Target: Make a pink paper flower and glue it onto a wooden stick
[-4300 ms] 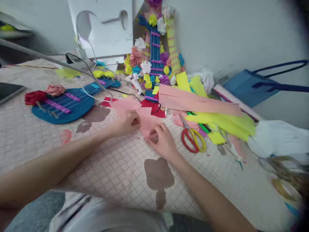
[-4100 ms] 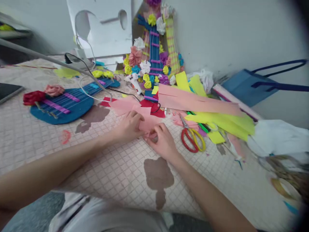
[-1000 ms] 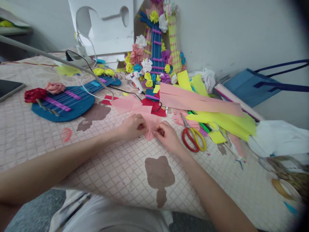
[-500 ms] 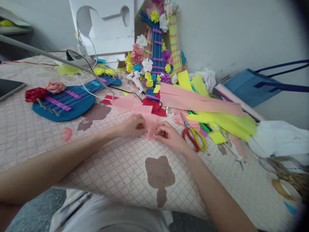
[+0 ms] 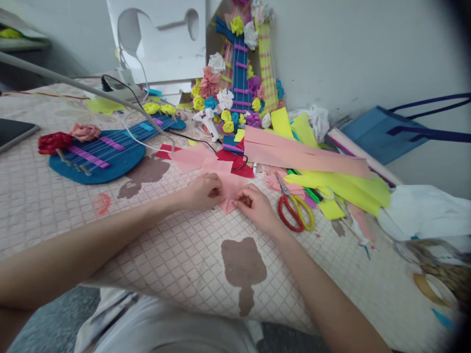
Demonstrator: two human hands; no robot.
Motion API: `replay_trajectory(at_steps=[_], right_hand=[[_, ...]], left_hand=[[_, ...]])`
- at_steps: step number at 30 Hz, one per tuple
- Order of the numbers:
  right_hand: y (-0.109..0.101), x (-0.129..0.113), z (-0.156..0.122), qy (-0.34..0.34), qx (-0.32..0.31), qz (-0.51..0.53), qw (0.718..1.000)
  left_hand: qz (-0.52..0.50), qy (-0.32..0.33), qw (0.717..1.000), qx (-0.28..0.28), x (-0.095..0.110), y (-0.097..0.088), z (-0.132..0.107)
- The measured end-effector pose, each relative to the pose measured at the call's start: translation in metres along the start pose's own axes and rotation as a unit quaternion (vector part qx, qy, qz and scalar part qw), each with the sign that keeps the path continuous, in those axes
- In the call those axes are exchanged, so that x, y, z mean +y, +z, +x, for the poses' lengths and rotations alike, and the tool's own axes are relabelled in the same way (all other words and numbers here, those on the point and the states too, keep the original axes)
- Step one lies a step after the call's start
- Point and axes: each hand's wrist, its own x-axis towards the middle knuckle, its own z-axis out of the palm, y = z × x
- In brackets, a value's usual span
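A piece of pink crepe paper (image 5: pixel 230 181) lies on the quilted tablecloth, its near end narrowed to a folded point. My left hand (image 5: pixel 204 191) is closed in a pinch on the paper's left edge. On the right edge, my right hand (image 5: pixel 255 202) pinches the same paper between thumb and fingertips, its other fingers curled. More pink paper (image 5: pixel 191 159) and red pieces (image 5: pixel 243 169) lie just beyond the hands. Scissors (image 5: pixel 294 211) with a red and a yellow handle rest to the right of my right hand.
At the left lies a blue toy guitar (image 5: pixel 110 154) with paper flowers. A white glue gun (image 5: pixel 207 123) stands farther back, its cord running nearby. Long pink strips (image 5: pixel 301 152) and yellow strips (image 5: pixel 353 189) spread to the right. A tape roll (image 5: pixel 434 289) sits at far right.
My right hand has shifted slightly left, toward my left hand. The near end of the pink paper is now more folded and pointed. My left hand stays almost still.
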Motion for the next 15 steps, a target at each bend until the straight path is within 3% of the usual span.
replay_trajectory(at_steps=[6, 15], right_hand=[[0.0034, -0.0013, -0.0002, 0.017, 0.021, -0.007, 1.000], [0.0078, 0.0004, -0.0008, 0.018, 0.042, -0.042, 0.998]], left_hand=[[0.028, -0.025, 0.999, 0.033, 0.0021, 0.0054, -0.0017], [0.040, -0.026, 0.998, 0.034, 0.0018, 0.0101, -0.0036]])
